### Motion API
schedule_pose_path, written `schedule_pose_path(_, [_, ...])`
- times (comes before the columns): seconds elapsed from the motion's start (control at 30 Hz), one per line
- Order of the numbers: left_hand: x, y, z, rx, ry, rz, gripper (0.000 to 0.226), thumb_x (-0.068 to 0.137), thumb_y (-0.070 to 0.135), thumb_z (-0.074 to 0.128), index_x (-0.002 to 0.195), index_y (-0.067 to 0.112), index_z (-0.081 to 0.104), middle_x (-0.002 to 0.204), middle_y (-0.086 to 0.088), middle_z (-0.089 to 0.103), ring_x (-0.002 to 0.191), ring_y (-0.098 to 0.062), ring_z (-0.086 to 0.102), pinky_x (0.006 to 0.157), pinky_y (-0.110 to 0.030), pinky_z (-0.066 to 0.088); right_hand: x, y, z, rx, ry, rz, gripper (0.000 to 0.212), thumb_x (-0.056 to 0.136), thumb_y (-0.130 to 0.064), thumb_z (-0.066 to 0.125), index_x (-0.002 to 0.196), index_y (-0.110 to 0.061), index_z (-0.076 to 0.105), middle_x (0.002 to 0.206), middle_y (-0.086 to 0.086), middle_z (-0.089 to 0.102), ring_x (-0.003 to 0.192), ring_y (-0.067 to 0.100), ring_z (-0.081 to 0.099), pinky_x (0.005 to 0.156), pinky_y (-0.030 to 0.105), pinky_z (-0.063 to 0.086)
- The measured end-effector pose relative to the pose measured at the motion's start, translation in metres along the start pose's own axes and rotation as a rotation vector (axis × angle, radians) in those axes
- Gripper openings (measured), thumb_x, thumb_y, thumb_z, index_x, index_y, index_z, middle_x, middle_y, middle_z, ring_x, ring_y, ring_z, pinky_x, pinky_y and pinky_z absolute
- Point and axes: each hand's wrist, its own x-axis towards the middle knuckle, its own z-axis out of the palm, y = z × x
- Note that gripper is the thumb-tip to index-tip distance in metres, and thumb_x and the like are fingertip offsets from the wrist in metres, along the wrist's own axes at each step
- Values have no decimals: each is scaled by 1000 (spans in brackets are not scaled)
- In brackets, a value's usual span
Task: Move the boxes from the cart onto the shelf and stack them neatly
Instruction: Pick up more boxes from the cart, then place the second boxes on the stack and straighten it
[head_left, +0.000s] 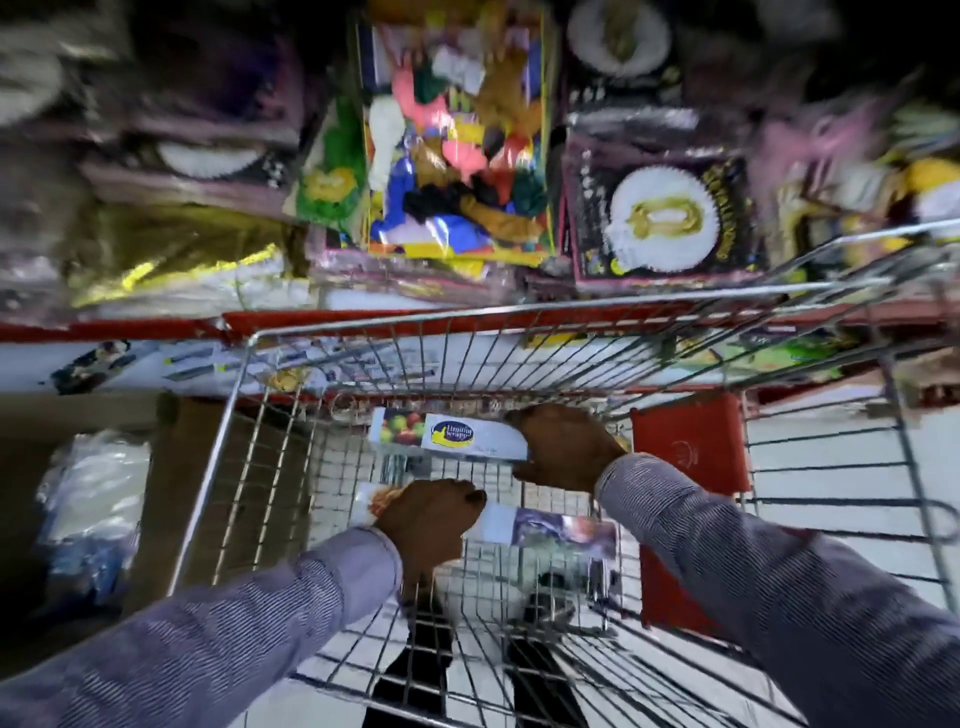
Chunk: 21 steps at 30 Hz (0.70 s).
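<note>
Both my hands are down inside a wire shopping cart (244, 447). My right hand (563, 447) grips the right end of a long white box (441, 435) with a fruit picture and a blue-yellow logo, near the cart's far wall. My left hand (431, 519) is closed over the left part of a second long box (550, 527), white with a purple picture, which lies nearer to me. The shelf (130, 364) with a red edge runs just beyond the cart; small packets lie on its white lower level.
Above the shelf edge hang bags of coloured balloons (452, 156) and dark packets with gold numbers (662, 218). A red flap (691, 441) stands at the cart's right side. A cardboard carton (176, 499) with plastic-wrapped goods sits on the floor at the left.
</note>
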Motion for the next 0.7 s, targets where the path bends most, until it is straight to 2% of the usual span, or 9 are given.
schedule_pose_path(0.1, [-35,2,-56,24,126,-22,53,89,21,61,139,10,45,138,-12,54,122,-32,53,96,-41,48,-18,-17,-75,-51,38,-43,60,79,-45,69,131,-21,55,124,8,67,116,29,63,94,37,50])
schedule_pose_path(0.17, [-58,1,-96,14,235,-27,58,88,31,63,141,16,46,143,-7,52,127,-29,50,99,-40,46,-31,-29,-129,-116,85,-87,59,79,-47,69,130,-19,57,122,10,68,114,30,64,93,38,51])
schedule_pose_path(0.3, [-105,8,-169,71,460,-28,62,84,57,62,136,25,51,139,-1,57,126,-26,53,96,-38,46,-59,-53,-223,-235,219,-97,58,75,-52,69,124,-23,61,115,11,72,106,31,68,87,36,55])
schedule_pose_path(0.4, [-135,13,-220,133,620,-45,65,80,49,68,139,29,47,143,4,55,127,-25,53,97,-36,47,-79,-72,-284,-327,319,-85,48,76,-53,70,110,-20,64,101,14,73,94,34,70,74,35,54])
schedule_pose_path(0.5, [-156,15,-270,191,711,-86,64,77,54,68,134,30,50,134,5,61,121,-26,57,91,-38,49,-100,-90,-344,-421,381,-114,45,79,-53,67,111,-22,63,99,12,73,92,32,69,70,35,52])
schedule_pose_path(0.57, [-168,15,-297,223,756,-131,62,74,61,66,128,31,54,128,5,64,119,-26,57,88,-39,50,-114,-97,-376,-439,434,-137,41,80,-50,66,111,-24,62,98,11,73,90,32,68,69,35,51])
schedule_pose_path(0.7, [-186,14,-340,240,832,-150,64,67,58,69,123,31,55,124,5,65,114,-25,60,83,-38,52,-132,-109,-425,-479,494,-107,37,81,-48,64,107,-22,61,100,9,70,91,31,66,70,33,49])
